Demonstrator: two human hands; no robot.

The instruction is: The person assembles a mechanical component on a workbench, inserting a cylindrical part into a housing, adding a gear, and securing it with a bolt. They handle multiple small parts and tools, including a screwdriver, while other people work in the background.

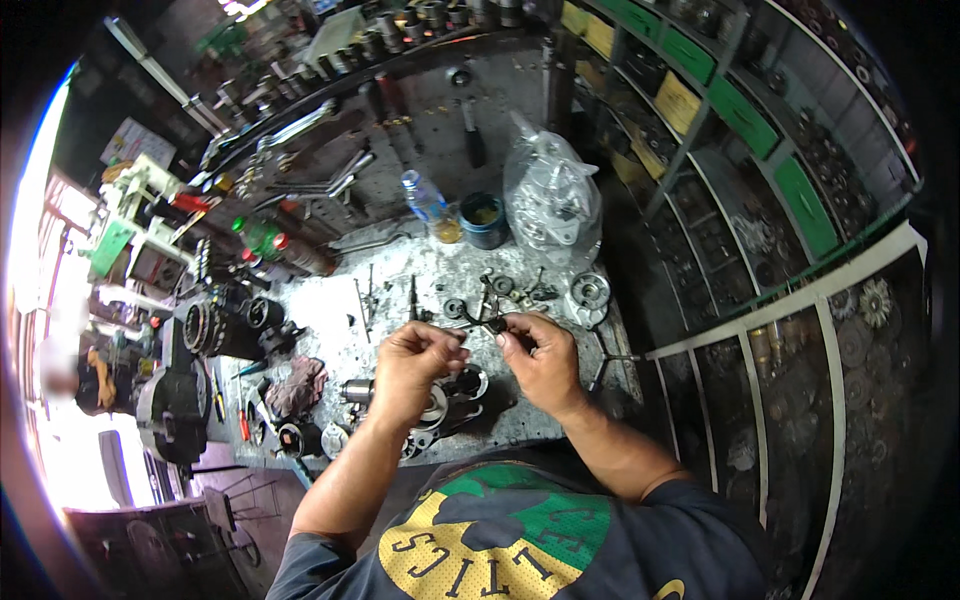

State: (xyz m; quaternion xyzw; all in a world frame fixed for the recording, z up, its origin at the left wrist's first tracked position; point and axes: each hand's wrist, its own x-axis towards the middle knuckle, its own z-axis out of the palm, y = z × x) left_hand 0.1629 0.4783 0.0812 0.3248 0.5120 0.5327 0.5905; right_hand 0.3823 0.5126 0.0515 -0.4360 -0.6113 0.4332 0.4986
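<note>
Here we are over the surface (325, 302), and my right fingers (513, 348) are clamped on the small dark part (493, 324), thumb and forefinger pinching it at the tips! The part sits right at those tips, a thin curved piece of it reaching out to the left, toward my other hand. Over there, my left fingers (455, 350) are bunched together just beside it, tips curled in, and whether they have hold of anything I can't tell. Beyond the part, loose bits lie scattered, with a round metal piece (588, 292) over to the right, near the surface's edge. Now to the containers, up at the far side! A clear bottle (427, 202) leans there, amber liquid pooled in its bottom. Just right of it, a dark blue tub (484, 236), open at the top, yellowish-brown stuff inside. And right beside that, the big one: a clear plastic bag (550, 200), bulging with silvery shapes too veiled to name. Swing left and there's a green bottle (259, 238) with a red-capped bottle (306, 256) close by, their contents impossible to make out. Away on the right, green drawers (742, 116) sit shut in the shelving (689, 148), hiding whatever they hold!
</note>
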